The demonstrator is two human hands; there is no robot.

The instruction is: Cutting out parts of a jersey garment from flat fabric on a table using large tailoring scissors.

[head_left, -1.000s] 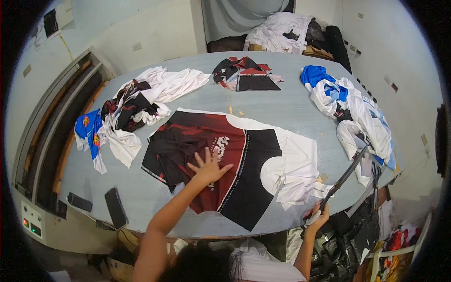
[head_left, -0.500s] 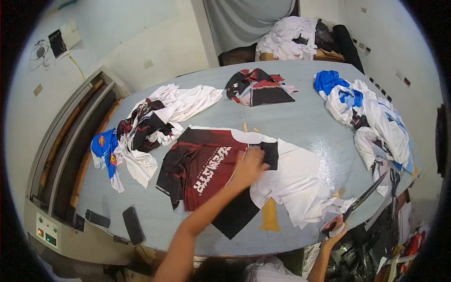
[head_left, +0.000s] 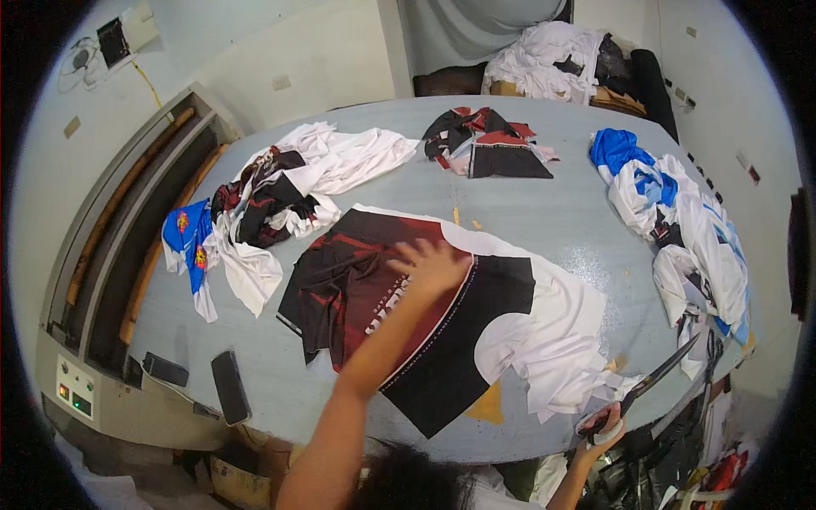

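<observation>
- Left hand (head_left: pixel 432 265) lies flat, fingers spread open and gripping nothing, on the dark red, black and white printed fabric panel (head_left: pixel 442 319), which is laid out in the middle of the grey oval surface (head_left: pixel 561 212).
- Right hand (head_left: pixel 602 427), at the near edge just right of that panel, has its fingers closed round the handles of long dark metal scissors (head_left: pixel 654 382), blades pointing up and away.
- My read: the panel is thin, light and limp, probably slick; it should slide and ruck easily, so a flat palm to smooth it or a pinch at a free edge suits it.
- The panel's white right side is already bunched into folds.
- Hard to tell: the scissor handles are hidden inside the fist, and the panel's lettering is blurred and covered by the forearm.
- The heaps of white and blue cloth (head_left: pixel 680 212) right of the panel run off past the surface edge.
</observation>
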